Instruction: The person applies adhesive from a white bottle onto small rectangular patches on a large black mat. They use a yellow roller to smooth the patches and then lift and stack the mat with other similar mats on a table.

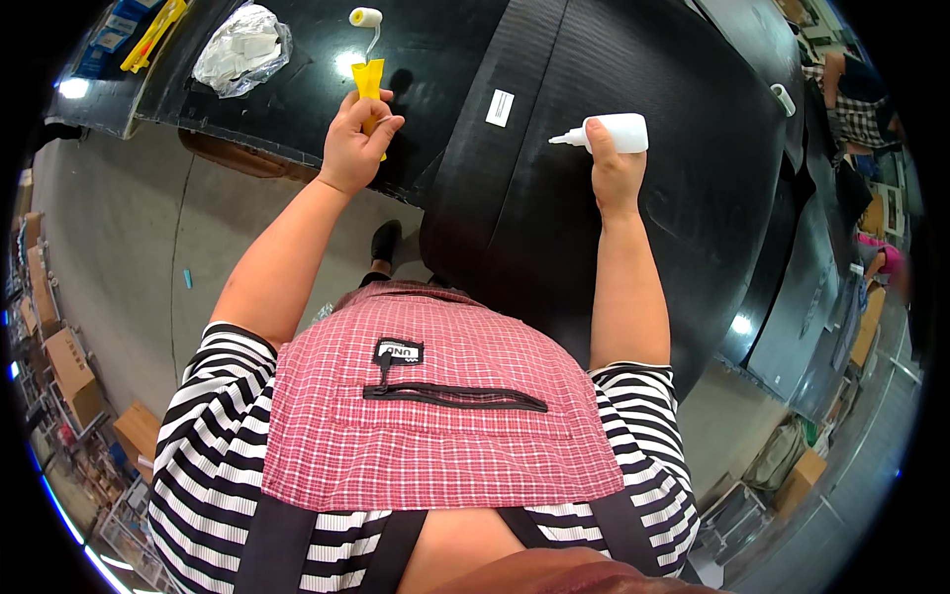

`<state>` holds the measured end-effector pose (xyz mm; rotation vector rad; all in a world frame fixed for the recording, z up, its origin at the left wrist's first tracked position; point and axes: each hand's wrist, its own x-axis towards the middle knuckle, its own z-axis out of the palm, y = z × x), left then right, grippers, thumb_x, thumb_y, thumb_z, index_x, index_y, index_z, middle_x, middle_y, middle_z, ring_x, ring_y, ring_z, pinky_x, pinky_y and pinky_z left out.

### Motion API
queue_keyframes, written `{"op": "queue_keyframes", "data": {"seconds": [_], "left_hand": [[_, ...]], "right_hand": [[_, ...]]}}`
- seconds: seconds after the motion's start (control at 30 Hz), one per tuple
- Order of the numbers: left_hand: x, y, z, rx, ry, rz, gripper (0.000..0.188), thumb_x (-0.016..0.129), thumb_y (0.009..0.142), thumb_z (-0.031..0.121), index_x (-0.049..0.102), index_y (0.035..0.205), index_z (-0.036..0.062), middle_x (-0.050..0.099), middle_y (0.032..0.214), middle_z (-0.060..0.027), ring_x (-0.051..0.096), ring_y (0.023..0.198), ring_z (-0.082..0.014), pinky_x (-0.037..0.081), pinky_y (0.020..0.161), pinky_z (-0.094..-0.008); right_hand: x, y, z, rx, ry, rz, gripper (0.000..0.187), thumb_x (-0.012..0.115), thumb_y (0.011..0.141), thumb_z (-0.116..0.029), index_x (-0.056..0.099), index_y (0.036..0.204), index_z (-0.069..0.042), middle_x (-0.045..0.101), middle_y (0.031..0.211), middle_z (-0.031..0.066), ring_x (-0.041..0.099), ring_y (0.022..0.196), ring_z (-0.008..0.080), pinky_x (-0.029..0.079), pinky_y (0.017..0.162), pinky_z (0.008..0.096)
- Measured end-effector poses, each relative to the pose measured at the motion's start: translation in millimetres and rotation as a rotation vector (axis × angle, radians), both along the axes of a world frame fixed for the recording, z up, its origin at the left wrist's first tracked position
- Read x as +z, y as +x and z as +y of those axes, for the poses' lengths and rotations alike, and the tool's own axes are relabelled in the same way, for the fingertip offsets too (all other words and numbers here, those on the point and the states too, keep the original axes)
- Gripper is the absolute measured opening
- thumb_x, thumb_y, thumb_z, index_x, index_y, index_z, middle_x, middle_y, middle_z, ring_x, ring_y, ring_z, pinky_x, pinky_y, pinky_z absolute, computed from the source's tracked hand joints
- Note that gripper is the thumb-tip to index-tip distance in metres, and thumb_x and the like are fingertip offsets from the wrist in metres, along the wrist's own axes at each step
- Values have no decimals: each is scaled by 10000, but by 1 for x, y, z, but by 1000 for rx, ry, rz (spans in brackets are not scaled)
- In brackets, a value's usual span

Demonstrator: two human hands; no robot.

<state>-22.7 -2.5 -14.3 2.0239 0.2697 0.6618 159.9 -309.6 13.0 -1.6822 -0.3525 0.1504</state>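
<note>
"Finding, left hand [356,147]?"

"A yellow-handled roller [368,79] is being gripped over the glossy black surface [435,45], fingers curled around its handle."

"And the right hand [616,176]?"

"A white bottle [625,133] is being held over the ribbed black sheet [549,233], thumb against it, remaining fingers hidden."

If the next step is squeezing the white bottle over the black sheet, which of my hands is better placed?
Probably your right hand: it holds the white bottle, its nozzle above the black sheet. Your left hand holds the yellow-handled roller.
</note>
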Motion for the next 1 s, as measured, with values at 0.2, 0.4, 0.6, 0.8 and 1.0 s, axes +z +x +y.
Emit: {"op": "queue_keyframes", "data": {"seconds": [0.2,0.4,0.6,0.8,1.0], "left_hand": [[-3,0,2,-26,23,-6,161,740,918,129,613,882,38,651,1136,-145,633,991,-223,497,855,-323],[-5,-1,3,-40,25,-3,156,731,931,123,606,896,37,647,1196,-143,622,920,-176,491,830,-289],[-5,-1,4,-41,28,6,159,728,934,125,602,905,33,648,1196,-141,624,919,-180,492,833,-291],[-5,-1,3,-42,39,-7,160,727,933,123,600,904,30,653,1193,-142,627,950,-199,489,855,-301],[-5,-2,4,-42,41,-11,160,727,932,120,600,891,31,649,1195,-144,626,996,-210,483,873,-306]], "right_hand": [[-2,0,7,-73,-96,-121,308,729,928,-332,733,949,-24,747,891,56,696,836,194,525,787,327],[-4,2,10,-106,-141,-188,321,722,932,-351,743,950,-31,757,884,70,716,840,221,532,788,341],[-6,1,12,-138,-145,-209,328,716,933,-363,747,934,-36,753,849,70,718,814,223,534,768,349],[-7,-1,7,-101,-147,-204,336,714,928,-378,749,919,-44,751,834,63,718,804,220,536,752,345],[-7,-7,3,-77,-154,-178,336,719,918,-380,751,913,-46,752,833,59,719,802,220,538,751,346]]}}
